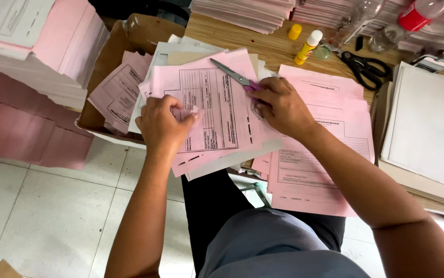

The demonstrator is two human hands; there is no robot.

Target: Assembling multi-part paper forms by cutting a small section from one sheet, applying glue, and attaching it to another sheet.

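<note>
The person's right hand (279, 105) is closed around the pink handle of a pair of scissors (235, 76), whose grey blades point away to the far left and lie flat over the top sheet of a pile of pink forms (214, 110). That pile sits in the middle of the scene, at the near edge of a wooden table (263, 44), with its near end hanging over the person's lap. The left hand (164, 123) rests on the left part of the same pile, fingers curled and pinching a small pink scrap of paper (191, 114) between thumb and fingertips. To the right of the pile, partly under the right forearm, lie more pink forms (325, 154) spread toward the near edge. Left of the hands an open cardboard box (109, 62) holds further pink sheets. On the far side of the table stand a yellow glue stick (308, 46) with a white cap and, just left of it, a small yellow cap (295, 32); a black-handled pair of scissors (366, 68) lies to their right. A stack of white paper (430, 123) fills the right edge, and tall stacks of pink paper (36, 56) rise on the far left above a tiled floor (52, 206).
</note>
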